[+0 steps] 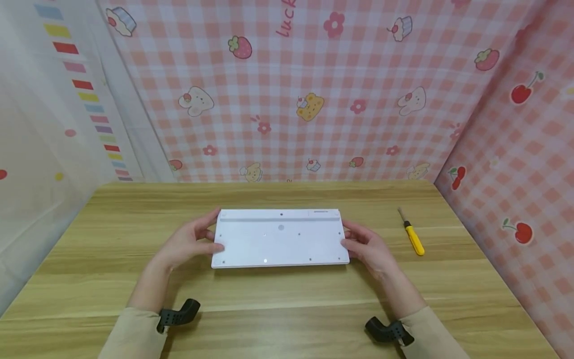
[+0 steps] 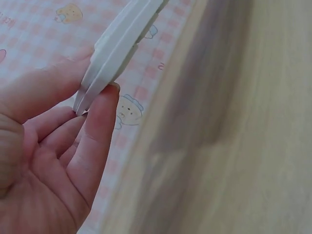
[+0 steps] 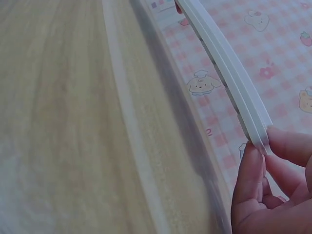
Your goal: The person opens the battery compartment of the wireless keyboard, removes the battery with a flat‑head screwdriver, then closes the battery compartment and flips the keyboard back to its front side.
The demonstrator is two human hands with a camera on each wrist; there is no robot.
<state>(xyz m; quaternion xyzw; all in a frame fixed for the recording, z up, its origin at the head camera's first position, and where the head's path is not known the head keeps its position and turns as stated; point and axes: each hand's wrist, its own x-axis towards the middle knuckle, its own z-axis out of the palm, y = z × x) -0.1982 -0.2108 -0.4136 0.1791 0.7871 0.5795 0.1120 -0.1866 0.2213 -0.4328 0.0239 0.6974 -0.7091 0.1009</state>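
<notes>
A white keyboard (image 1: pixel 251 244) is held underside up, several small screws dotted over its back. My left hand (image 1: pixel 186 243) pinches its left end, thumb on the upper face and fingers beneath. At the opposite end my right hand (image 1: pixel 371 251) grips it the same way. Both wrist views show the keyboard's thin edge, (image 2: pixel 114 51) with the tabletop's surface lying apart below it. Its key side faces down and is mostly hidden. To the right of my right hand lies a screwdriver (image 1: pixel 414 241) with a yellow and black handle, its shaft pointing away from me.
The wooden table (image 1: pixel 278 314) ends at a pink checked cloth (image 1: pixel 287 139) behind it. More printed cloth (image 1: pixel 515 199) hangs along the right side, and a pale curtain (image 1: pixel 54 174) along the left. A black wrist mount (image 1: pixel 179 315) sits on each sleeve.
</notes>
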